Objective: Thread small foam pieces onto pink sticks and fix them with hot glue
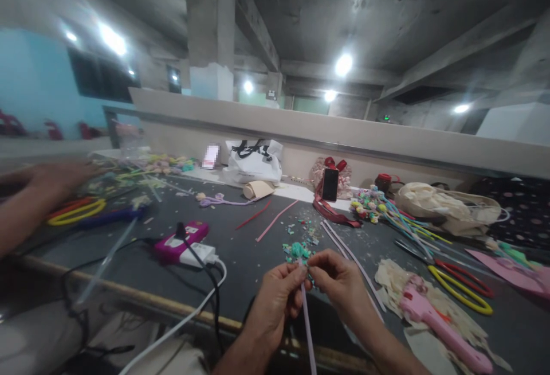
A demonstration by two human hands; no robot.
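Observation:
Both my hands meet low in the middle, over the near edge of the dark table. My left hand pinches a pale lilac pipe cleaner, which hangs down toward me. At its upper end sits a fluffy green tuft, just past my fingertips; whether it is joined on is hard to tell. My right hand is closed, thumb and forefinger together at the top of the stem, and what they pinch is too small to make out. Loose lilac pipe cleaners lie to its right, beside scattered clippings.
To the right are a pink glue gun, red-and-yellow-handled scissors and a bundle of colourful flowers. A magenta power strip with cables lies left. Another person's arm reaches in at far left. A phone stands behind.

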